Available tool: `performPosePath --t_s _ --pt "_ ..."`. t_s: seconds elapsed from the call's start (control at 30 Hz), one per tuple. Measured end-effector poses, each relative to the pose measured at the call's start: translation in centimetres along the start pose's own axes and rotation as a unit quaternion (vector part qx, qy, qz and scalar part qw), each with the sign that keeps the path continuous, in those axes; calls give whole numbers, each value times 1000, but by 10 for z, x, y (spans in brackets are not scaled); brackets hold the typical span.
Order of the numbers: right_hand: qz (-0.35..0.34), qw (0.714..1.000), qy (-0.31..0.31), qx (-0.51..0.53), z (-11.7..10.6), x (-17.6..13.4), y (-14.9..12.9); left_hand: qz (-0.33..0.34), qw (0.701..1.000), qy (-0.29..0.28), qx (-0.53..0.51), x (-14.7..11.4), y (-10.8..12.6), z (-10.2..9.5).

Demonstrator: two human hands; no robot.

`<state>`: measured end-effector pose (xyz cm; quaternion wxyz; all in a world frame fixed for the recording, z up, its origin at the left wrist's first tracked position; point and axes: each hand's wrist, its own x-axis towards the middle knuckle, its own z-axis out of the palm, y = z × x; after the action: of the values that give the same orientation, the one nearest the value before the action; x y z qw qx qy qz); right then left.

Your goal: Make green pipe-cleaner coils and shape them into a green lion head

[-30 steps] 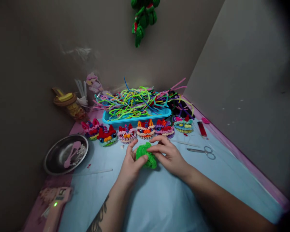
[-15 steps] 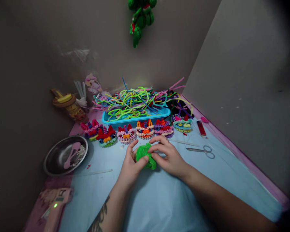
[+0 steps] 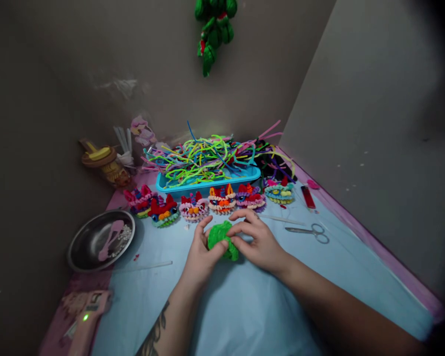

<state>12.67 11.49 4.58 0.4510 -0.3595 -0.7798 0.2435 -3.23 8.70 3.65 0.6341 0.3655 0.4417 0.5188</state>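
Observation:
A bright green pipe-cleaner piece, rounded and bumpy, is held up between both hands over the blue table cover. My left hand grips it from the left, thumb pressed on its front. From the right, my right hand pinches its edge with thumb and fingers. Parts of the piece are hidden behind the fingers. Just beyond the hands stands a row of colourful pipe-cleaner animal heads, among them an orange and cream one and a pink one.
Behind the heads, a blue tray overflows with pipe cleaners. Scissors lie at right. At left are a metal bowl with beads, a glue stick and a pink glue gun. Green pieces hang on the wall.
The hands and the green piece stay almost the same, with only a slight shift of the fingers. The whole view has tilted a little.

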Motion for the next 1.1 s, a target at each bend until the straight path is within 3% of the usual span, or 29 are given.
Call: performPosePath --t_s 0.37,0.5,0.63,0.8,1.1 --pt "-6 1000 8 0 5 -2 0 12 999 23 20 0 2 0" --pt "21 999 5 28 6 -1 -1 16 998 44 35 1 1 1" --pt "51 996 -26 69 1 2 1 -6 999 49 -4 1 -1 2" --pt "38 995 -58 69 -6 6 2 -49 996 36 -59 -1 3 3" --pt "37 996 -55 58 -6 6 -1 -56 995 25 -79 -3 4 4"
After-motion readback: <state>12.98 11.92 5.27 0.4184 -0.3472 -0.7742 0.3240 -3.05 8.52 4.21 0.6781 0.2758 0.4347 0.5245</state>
